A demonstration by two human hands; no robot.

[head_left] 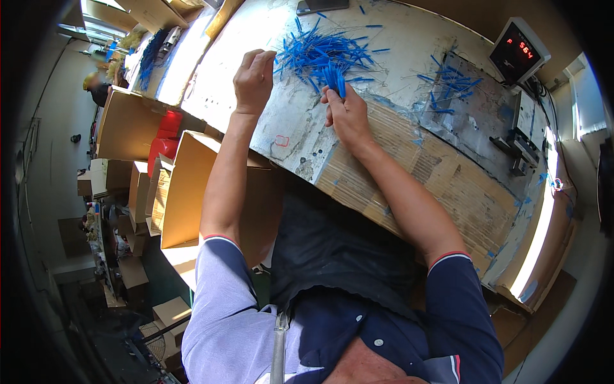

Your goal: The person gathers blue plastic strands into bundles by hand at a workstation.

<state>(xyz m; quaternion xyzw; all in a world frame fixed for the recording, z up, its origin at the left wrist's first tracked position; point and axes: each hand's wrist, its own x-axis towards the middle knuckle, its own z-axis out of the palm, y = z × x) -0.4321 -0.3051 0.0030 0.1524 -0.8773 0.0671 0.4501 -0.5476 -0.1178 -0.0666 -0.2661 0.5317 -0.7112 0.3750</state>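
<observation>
The fingers of the right hand (348,116) close around a bunch of blue sticks (334,78), its long axis pointing away from the body, slightly left, between the near edge of the table (279,125) and a loose pile (307,51). The left hand (254,82) curls beside it, perhaps holding something; I cannot tell. Scattered sticks (451,85) lie rightward.

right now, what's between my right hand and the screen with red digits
The head view shows, from right hand to screen, worn tabletop, then scattered blue sticks, partly on a gray plate.
</observation>
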